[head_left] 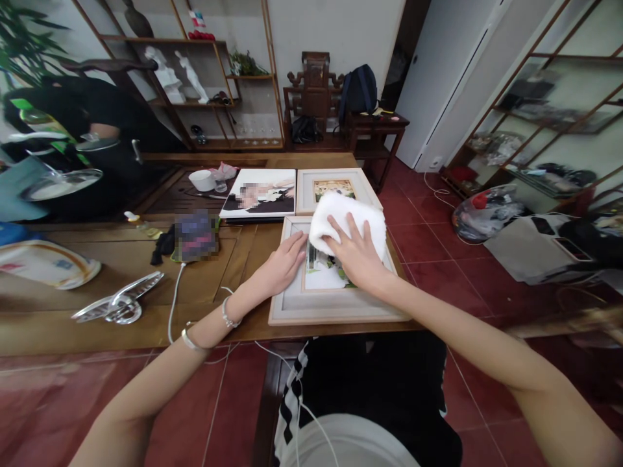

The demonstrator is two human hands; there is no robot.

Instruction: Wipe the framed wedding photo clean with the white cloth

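Note:
A pale wooden picture frame (311,310) lies flat at the near edge of the wooden table (121,266). My right hand (357,250) presses a white cloth (348,217) onto the frame's glass, fingers spread flat over the cloth. My left hand (282,263) rests flat on the frame's left border, fingers stretched out, holding nothing. Bracelets circle my left wrist. A second framed picture (333,185) and an unframed photo print (260,193) lie just beyond the near frame.
A white bowl (202,179), a small bottle (141,225), a blurred device (195,237) with a white cable, a silver ornament (119,303) and a plate (46,263) sit on the table. Shelves, a carved chair and bags stand around; red tiled floor at right.

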